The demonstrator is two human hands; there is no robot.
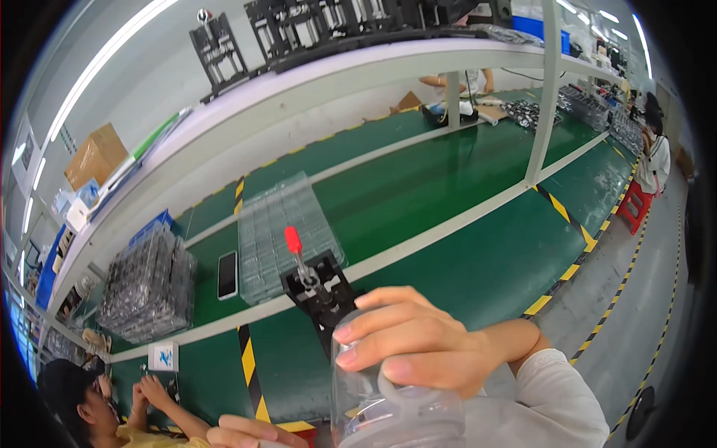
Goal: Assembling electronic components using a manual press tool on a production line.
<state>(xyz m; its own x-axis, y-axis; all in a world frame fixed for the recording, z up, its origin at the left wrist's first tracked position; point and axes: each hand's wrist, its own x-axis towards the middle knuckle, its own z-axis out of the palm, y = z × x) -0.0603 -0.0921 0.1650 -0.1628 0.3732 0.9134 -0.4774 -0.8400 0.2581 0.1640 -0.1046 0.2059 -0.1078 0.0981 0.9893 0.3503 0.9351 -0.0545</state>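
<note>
My right hand (422,343) is closed around a clear plastic cup-like container (396,418), its fingers over the upper part. The container's base is cut off by the lower edge. Only a few bent fingers of my left hand (250,431) show at the lower edge, left of the container. They are pressed together, and whatever they hold is hidden. Just beyond the right hand, a black clamp fixture (321,295) with a red-tipped lever (293,240) stands on the green bench (448,261). The container overlaps its near end in view.
Clear blister trays (280,216) lie behind the fixture, beside a phone (228,275). Stacked filled trays (149,284) and a small white box (163,356) stand left. A co-worker (82,403) sits at lower left. A shelf post (545,97) rises at right.
</note>
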